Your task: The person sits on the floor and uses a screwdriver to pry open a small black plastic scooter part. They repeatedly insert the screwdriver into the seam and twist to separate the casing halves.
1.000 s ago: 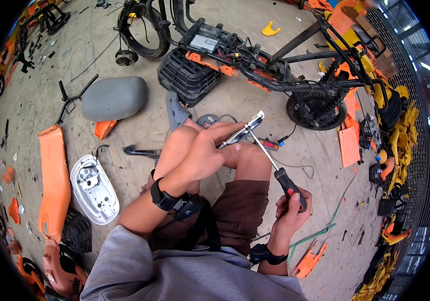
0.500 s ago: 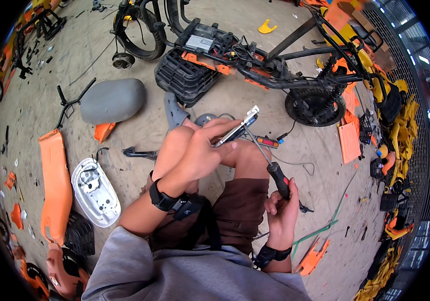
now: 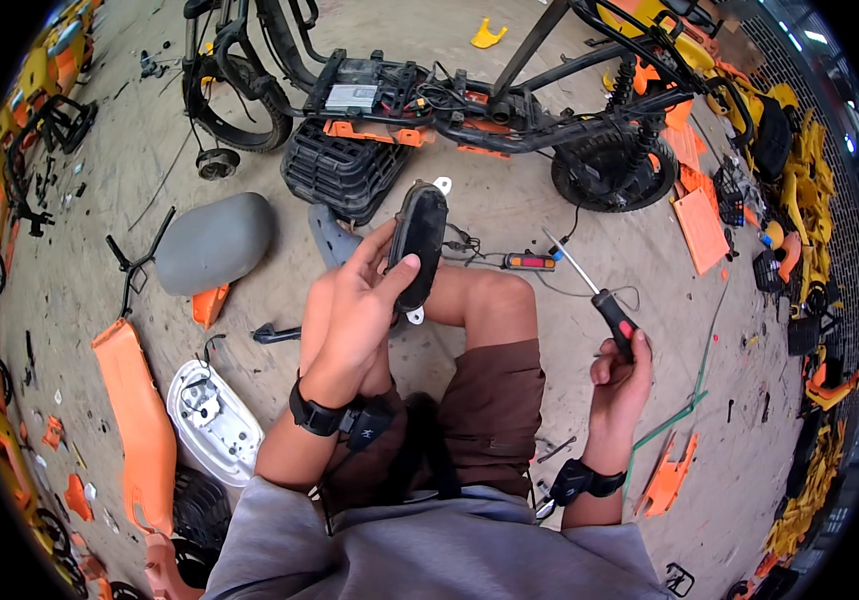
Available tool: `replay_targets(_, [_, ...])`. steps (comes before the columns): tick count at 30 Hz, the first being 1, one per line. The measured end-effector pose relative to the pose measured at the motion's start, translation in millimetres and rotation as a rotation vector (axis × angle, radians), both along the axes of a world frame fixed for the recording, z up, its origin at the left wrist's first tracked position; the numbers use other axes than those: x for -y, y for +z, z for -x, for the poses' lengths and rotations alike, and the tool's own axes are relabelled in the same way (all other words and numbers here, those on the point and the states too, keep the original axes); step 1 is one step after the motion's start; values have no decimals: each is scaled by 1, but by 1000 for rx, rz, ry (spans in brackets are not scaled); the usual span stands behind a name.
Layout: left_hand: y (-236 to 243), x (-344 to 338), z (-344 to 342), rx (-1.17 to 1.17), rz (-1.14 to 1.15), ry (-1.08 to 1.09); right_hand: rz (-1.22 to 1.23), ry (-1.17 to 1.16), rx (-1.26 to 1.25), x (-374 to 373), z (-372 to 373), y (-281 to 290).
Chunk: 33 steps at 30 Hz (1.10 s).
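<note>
My left hand (image 3: 361,300) grips a black oblong housing (image 3: 419,245) above my bent knees, thumb across its face and fingers behind it. White mounting tabs stick out at both ends of the housing, and its black side faces up. Off to the right, my right hand (image 3: 621,378) is closed around the black and red handle of a screwdriver (image 3: 611,318). The screwdriver's bare shaft points up and to the left, apart from the housing. Beyond my knee lies a small red and orange lamp (image 3: 529,262) with thin dark cables.
A stripped scooter frame (image 3: 469,125) stands ahead beside a black crate (image 3: 344,170). To the left are a grey seat (image 3: 214,245), a long orange panel (image 3: 134,425) and a white tray-shaped shell (image 3: 239,465). Yellow and orange body parts (image 3: 814,230) pile up at the right.
The housing has turned from edge-on to show its broad black side. My right hand has drawn the screwdriver away from it to the right. The whole view has shifted slightly.
</note>
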State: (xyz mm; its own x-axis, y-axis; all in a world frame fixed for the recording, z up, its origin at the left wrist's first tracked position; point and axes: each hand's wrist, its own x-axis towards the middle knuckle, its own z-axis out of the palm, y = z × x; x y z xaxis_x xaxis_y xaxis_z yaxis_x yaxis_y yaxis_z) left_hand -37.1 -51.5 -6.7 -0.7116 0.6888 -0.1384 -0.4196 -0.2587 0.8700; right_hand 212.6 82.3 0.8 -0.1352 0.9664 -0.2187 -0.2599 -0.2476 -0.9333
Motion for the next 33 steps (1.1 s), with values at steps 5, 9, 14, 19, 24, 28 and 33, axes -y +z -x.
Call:
replay_targets(5, [2,-2,3,190,-78,-50,-293,0,482,-44,-31,-80])
replay_targets(9, [3,-2,6,227,-125,-11,-202,58,806,-59,-68,-182])
replay_targets(14, [-7,1,14,147,-142,-35,-72,78,929,-43,-92,-246])
replay_targets(19, [-5,4,16,339,-87,-56,37,110,1030,-33,-101,-283])
replay_targets(24, [-8,8,21,337,-129,-93,43,62,996,-29,-95,-292])
replay_targets(28, [-4,6,17,344,-175,16,1,91,902,-30,-81,-283])
replay_targets(33, [-5,10,21,309,-183,19,-29,235,807,-34,-53,-266])
